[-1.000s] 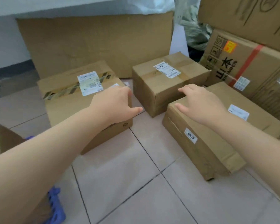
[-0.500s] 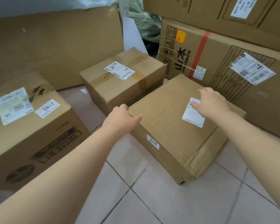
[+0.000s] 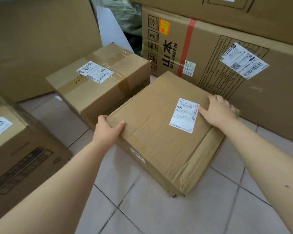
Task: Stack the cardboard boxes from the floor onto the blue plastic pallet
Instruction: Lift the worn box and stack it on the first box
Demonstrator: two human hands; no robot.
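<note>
A flat cardboard box [image 3: 161,132] with a white shipping label lies on the tiled floor in the middle of the view. My left hand [image 3: 107,129] grips its near-left corner, thumb on top and fingers down the side. My right hand [image 3: 216,110] holds the far-right edge, fingers curled over it beside the label. A taller taped box [image 3: 98,80] stands just behind, touching or nearly touching it. Another box [image 3: 15,149] marked 5842 sits at the left. The blue pallet is out of view.
Large cartons [image 3: 227,65] marked SHANBEN are stacked at the right and back, close behind the flat box. A big cardboard sheet [image 3: 41,39] leans at the back left. Bare floor tiles [image 3: 142,208] lie in front of me.
The view has swung right and closer to the flat box. My left hand has closed onto its near-left corner; my right hand has slid from the label to the far-right edge.
</note>
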